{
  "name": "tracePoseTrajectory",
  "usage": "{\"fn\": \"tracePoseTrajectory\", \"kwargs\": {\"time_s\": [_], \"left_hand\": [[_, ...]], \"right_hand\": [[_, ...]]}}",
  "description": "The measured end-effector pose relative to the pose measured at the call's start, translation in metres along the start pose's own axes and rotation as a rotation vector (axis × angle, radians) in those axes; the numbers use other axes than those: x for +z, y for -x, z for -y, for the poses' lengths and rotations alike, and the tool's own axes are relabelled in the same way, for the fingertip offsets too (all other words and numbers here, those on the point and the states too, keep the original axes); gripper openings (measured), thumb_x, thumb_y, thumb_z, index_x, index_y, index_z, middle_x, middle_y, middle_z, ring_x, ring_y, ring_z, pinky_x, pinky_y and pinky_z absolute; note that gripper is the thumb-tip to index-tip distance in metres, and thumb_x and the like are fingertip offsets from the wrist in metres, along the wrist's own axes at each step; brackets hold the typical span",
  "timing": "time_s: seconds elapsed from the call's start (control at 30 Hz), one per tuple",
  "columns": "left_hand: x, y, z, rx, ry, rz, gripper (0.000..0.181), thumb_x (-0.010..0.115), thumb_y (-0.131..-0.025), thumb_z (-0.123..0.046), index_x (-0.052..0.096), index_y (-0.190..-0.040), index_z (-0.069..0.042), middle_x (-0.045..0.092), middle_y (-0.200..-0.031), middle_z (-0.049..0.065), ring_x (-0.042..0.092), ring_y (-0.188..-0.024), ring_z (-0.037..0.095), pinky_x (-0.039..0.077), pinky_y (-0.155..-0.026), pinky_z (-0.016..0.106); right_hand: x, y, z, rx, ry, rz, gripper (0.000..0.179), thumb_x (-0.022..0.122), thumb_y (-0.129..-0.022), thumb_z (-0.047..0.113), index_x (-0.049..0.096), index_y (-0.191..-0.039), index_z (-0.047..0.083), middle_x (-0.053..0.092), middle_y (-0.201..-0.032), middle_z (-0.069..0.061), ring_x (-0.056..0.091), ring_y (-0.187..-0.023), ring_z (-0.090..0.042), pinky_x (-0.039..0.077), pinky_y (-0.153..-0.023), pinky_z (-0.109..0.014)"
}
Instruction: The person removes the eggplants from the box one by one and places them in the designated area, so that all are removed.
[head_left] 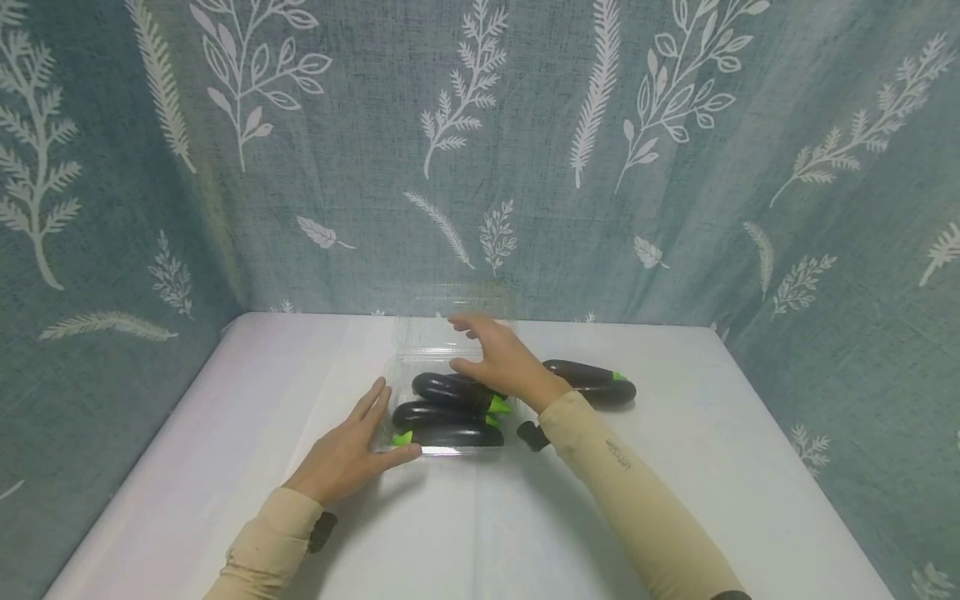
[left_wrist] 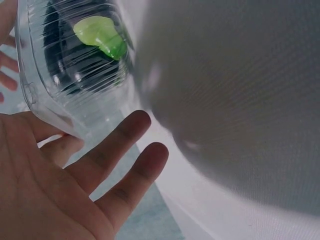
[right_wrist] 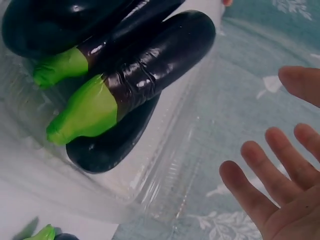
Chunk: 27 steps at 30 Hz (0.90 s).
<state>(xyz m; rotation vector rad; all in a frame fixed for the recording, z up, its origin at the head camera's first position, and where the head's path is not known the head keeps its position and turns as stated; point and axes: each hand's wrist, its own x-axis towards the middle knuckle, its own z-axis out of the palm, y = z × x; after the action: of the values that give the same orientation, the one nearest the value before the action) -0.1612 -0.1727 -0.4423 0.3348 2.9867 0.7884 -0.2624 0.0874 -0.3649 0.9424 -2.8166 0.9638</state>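
A clear plastic clamshell container (head_left: 459, 451) stands on the table with its lid (head_left: 422, 335) folded back. Inside lie several dark purple eggplants (head_left: 459, 436) with bright green caps, stacked across one another. My left hand (head_left: 348, 454) is at the container's left side, its fingers extended along the wall and its thumb at the front corner. Over the container's back right part, my right hand (head_left: 498, 357) hovers with spread, relaxed fingers and nothing in them. The right wrist view shows a green-capped eggplant (right_wrist: 150, 72) on top of others, apart from that hand.
Right of the container, partly behind my right forearm, two more eggplants (head_left: 607, 392) lie on the white table (head_left: 675, 467). A patterned green-grey curtain (head_left: 360, 167) borders the table at the back and both sides.
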Motion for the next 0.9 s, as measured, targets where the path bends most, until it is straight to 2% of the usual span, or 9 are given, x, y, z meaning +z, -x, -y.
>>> {"fn": "tracePoseTrajectory", "kwargs": {"time_s": [0.33,0.63,0.9], "left_hand": [[0.001,0.0,0.001,-0.001,-0.007,-0.002,0.114,0.056,-0.082,-0.083,0.022,-0.163,-0.01,0.013,-0.17,0.001,0.052,-0.131,0.044,0.046,-0.1,0.062],[0.0,0.001,0.001,-0.003,-0.008,-0.002,0.114,0.056,-0.082,-0.083,0.021,-0.163,-0.01,0.012,-0.17,0.0,0.053,-0.131,0.044,0.047,-0.099,0.061],[0.0,0.0,0.001,-0.007,-0.001,-0.002,0.113,0.056,-0.083,-0.082,0.021,-0.163,-0.01,0.012,-0.17,0.001,0.052,-0.131,0.044,0.047,-0.099,0.062]], "right_hand": [[0.016,-0.007,0.005,0.084,0.055,0.235,0.063,0.076,-0.093,0.024,0.05,-0.148,0.008,0.056,-0.144,-0.01,0.057,-0.129,-0.028,0.047,-0.106,-0.039],[0.029,-0.008,0.005,0.054,0.107,0.277,0.049,0.078,-0.091,0.019,0.063,-0.135,0.004,0.067,-0.129,-0.009,0.06,-0.124,-0.024,0.044,-0.109,-0.037],[0.034,-0.008,0.005,0.053,0.182,0.284,0.05,0.08,-0.09,0.019,0.063,-0.135,0.007,0.066,-0.132,-0.006,0.058,-0.125,-0.021,0.043,-0.11,-0.034]]}}
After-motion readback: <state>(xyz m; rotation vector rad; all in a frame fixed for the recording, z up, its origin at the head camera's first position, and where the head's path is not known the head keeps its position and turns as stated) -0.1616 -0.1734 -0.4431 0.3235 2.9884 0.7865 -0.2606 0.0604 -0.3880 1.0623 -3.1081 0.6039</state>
